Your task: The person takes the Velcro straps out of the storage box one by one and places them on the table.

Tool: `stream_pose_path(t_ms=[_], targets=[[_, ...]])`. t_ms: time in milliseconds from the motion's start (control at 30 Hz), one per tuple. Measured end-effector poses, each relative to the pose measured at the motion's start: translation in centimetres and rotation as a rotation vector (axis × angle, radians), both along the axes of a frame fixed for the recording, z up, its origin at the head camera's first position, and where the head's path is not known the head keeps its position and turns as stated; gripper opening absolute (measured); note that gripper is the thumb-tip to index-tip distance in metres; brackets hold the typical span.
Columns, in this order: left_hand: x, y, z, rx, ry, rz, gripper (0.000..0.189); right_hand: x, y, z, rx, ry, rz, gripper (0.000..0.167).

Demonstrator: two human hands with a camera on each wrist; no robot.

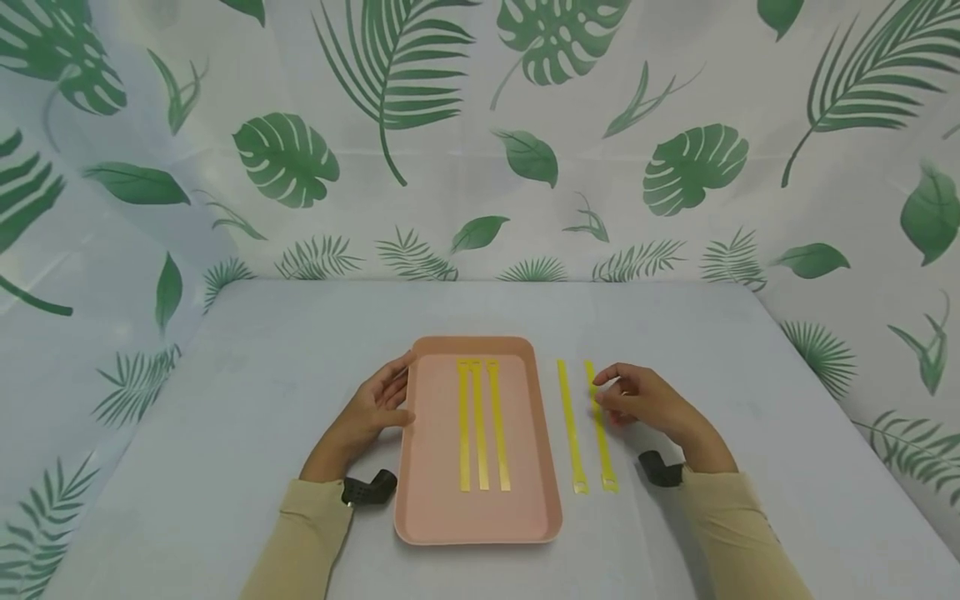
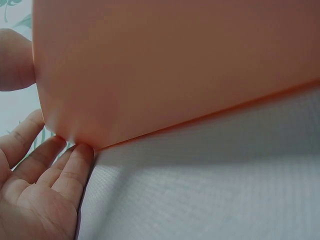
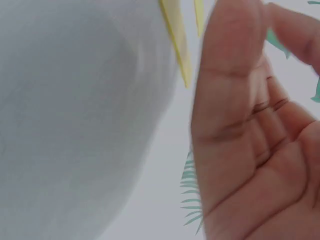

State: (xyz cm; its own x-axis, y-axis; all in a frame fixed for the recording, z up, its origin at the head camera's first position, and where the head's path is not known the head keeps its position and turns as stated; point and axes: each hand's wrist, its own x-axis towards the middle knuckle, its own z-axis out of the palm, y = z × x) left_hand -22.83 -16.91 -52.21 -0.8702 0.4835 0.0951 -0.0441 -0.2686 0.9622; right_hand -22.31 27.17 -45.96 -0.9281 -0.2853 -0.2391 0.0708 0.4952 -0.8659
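My left hand point(image 1: 378, 404) holds the left side of a pink tray point(image 1: 480, 527), thumb at the rim and fingertips against the outer wall. In the left wrist view, those fingers point(image 2: 70, 175) touch the wall of the tray point(image 2: 175, 65). Three flat yellow strips lie lengthwise in the tray, their wider ends away from me. To its right are two more on the table, a left strip point(image 1: 569, 425) and a right strip point(image 1: 603, 450), wider ends towards me. My right hand point(image 1: 645, 404) hovers by the right strip, fingers loosely bent. No strip shows in its grasp in the right wrist view.
A pale cloth covers the table point(image 1: 300, 333). Behind and beside it hang white sheets point(image 1: 450, 200) printed with green leaves. Dark wrist cameras sit on both wrists, the left camera point(image 1: 369, 487) close to the tray's left edge.
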Motion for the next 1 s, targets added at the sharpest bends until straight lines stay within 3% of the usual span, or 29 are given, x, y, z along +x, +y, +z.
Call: stream_pose_path(t_ms=[333,1000], targets=[[0.1,0.0,-0.1,-0.016,0.002,0.014,0.107,-0.5,-1.4,0.5,-0.058,0.183,0.104,0.03],[-0.2,0.0,-0.1,-0.029,-0.004,0.023,0.106,-1.6,-3.7,1.1,-0.092,0.239,0.203,0.027]])
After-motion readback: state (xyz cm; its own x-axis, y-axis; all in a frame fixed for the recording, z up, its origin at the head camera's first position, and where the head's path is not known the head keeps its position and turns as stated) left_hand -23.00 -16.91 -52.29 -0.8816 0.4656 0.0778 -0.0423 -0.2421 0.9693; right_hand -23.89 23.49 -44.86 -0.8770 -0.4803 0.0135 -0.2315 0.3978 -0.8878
